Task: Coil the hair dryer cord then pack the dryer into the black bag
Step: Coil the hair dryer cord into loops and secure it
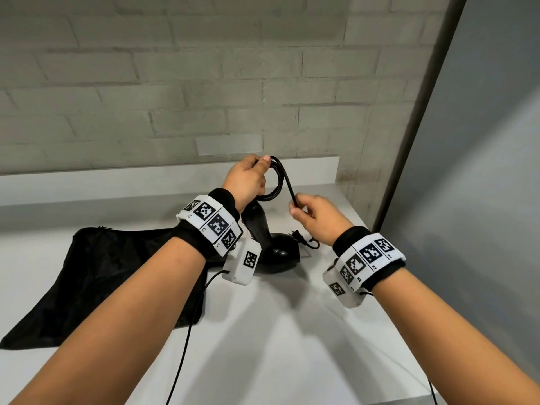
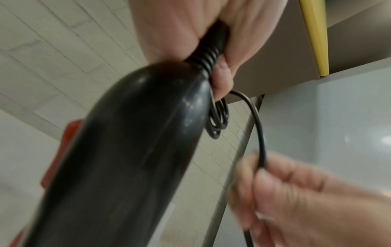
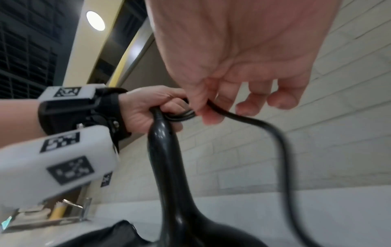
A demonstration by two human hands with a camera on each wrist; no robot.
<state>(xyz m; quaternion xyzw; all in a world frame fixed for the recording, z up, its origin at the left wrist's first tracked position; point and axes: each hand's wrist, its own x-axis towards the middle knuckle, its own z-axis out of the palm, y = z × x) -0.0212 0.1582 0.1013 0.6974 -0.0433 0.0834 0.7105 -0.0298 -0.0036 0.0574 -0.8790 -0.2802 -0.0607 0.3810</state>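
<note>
A glossy black hair dryer (image 1: 270, 244) stands on its head on the white counter (image 1: 263, 331), handle up. My left hand (image 1: 248, 178) grips the top of the handle (image 2: 127, 150) together with several loops of black cord (image 1: 276, 182). To its right my right hand (image 1: 314, 216) pinches the loose cord (image 3: 264, 127) between thumb and forefinger, just clear of the coil. The plug (image 1: 298, 236) lies on the counter beside the dryer's head. A black bag (image 1: 117, 273) lies flat to the left, partly hidden under my left forearm.
A grey brick wall (image 1: 204, 83) with a low white ledge (image 1: 146, 176) closes off the back. A tall grey panel (image 1: 482, 171) stands at the right. The counter's front edge runs off at the lower right.
</note>
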